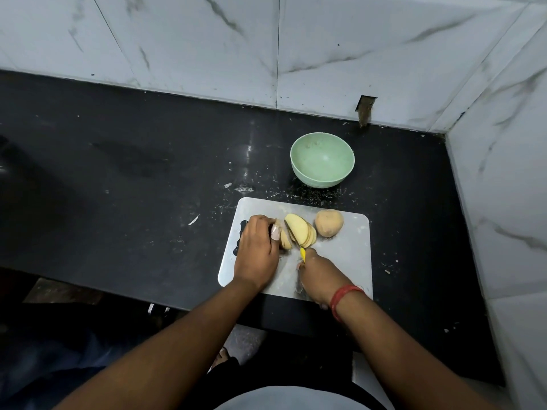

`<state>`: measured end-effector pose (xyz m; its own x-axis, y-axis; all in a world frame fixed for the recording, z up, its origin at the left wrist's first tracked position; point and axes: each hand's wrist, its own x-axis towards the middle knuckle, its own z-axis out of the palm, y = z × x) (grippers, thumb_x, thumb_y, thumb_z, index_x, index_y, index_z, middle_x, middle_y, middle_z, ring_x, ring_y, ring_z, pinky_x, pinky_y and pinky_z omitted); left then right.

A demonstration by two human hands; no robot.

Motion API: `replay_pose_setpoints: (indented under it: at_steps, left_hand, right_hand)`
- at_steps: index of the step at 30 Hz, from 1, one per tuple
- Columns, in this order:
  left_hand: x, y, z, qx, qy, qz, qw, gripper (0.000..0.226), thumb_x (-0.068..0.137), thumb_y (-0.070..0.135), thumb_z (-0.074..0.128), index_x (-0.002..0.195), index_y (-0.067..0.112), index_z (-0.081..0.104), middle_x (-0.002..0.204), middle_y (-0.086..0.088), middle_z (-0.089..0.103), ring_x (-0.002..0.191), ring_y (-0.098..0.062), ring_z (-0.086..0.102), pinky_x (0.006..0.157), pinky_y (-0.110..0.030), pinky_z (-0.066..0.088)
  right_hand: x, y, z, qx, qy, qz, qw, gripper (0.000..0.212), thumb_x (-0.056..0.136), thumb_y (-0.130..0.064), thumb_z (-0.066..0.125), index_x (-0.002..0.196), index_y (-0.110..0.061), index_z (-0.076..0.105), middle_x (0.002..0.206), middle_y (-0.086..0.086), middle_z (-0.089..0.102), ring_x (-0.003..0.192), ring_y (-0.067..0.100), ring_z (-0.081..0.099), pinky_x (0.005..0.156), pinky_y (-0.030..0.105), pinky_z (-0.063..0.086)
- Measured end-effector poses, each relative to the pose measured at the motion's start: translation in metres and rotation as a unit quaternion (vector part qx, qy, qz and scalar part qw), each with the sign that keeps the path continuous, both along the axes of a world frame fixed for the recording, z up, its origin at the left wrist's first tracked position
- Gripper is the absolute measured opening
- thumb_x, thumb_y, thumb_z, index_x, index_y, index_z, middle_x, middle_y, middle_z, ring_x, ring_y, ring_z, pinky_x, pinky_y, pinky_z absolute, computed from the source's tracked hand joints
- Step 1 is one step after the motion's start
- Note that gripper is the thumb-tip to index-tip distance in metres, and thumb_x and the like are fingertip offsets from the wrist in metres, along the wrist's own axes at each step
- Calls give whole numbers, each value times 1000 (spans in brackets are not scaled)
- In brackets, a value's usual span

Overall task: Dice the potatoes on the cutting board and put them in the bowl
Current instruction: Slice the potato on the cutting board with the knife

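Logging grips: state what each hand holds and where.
Right hand grips the knife by its yellow handle. Left hand holds the uncut end of the half-sliced potato.

Bare counter [124, 179] lies open to my left. Bowl [322, 160] stands just beyond board [349, 250]; tiled wall [503, 202] closes off my right.

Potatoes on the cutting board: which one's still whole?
The unpeeled potato at the board's far right, apart from both hands; the other is cut into slices.

On the desk [148, 173] lies the cutting board [349, 255]; the bowl [322, 161] stands just behind it. On the board, potato slices [300, 232] lie left of a whole potato [328, 223].
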<state>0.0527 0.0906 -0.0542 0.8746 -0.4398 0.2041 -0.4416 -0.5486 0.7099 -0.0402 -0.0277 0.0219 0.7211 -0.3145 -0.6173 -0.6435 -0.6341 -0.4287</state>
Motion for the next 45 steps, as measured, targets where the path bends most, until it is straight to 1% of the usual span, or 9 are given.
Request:
replay_pose_setpoints:
  at_steps: [3,11,18,25,29,33,38,42,45]
  left_hand:
    - [-1,0,2,0,1,2,1000,41,106,39,33,114,9,60,115,-4,54,106,-18,49,94,-37,44]
    - [3,1,-2,-12,23,-4,1000,28,110,28,41,118,10,60,119,-1,54,110,-14,49,97,-30,43]
    - [3,8,0,-14,26,-27,999,30,110,29,40,124,11,61,123,1,56,113,-6,46,96,-12,32]
    - [1,5,3,-65,64,-10,996,37,105,32,40,124,13,65,123,1,60,116,-14,52,103,-29,41]
    - [0,6,10,-114,92,35,989,35,103,31,43,122,18,69,122,7,59,120,-15,52,106,-20,36]
    - [4,16,14,-72,52,3,996,41,101,33,39,122,15,70,127,6,61,120,-13,48,105,-7,27]
    - [8,23,9,7,-7,-69,998,47,105,40,35,131,15,66,139,2,60,125,-18,47,110,-15,25]
    - [10,26,9,26,-6,-96,995,46,106,40,38,136,15,62,144,4,56,130,-16,45,113,-30,35]
    - [13,27,8,34,7,-107,994,48,106,40,37,141,14,56,149,2,51,135,-16,44,116,-25,30]
  right_hand:
    - [2,0,-2,-3,-1,-14,1000,35,102,-17,37,135,-6,36,110,18,62,95,30,63,66,30,44]
    - [-7,5,-8,38,-101,-45,993,20,103,-29,36,118,-17,40,86,13,63,53,15,47,45,25,31]
    - [1,11,-4,17,-175,-46,983,21,103,-28,41,118,-14,36,90,17,64,80,33,61,67,39,48]
    - [23,18,-12,36,-194,-55,979,20,100,-25,46,119,-16,45,97,7,63,87,25,61,76,37,50]
    - [29,23,-12,180,-188,-163,952,16,100,-32,46,110,-23,53,77,3,63,62,22,59,54,30,46]
    - [31,25,-16,355,-125,-306,874,13,100,-33,46,97,-21,51,50,1,38,38,12,30,40,17,25]
    - [35,24,-11,139,-163,-221,952,19,99,-29,48,108,-13,47,76,3,59,59,15,54,48,26,36]
    - [32,24,-13,101,-171,-194,961,21,100,-27,48,114,-12,45,90,6,62,76,19,58,59,29,40]
    - [30,23,-12,88,-165,-181,966,22,100,-28,48,116,-13,45,96,9,64,85,25,60,66,29,39]
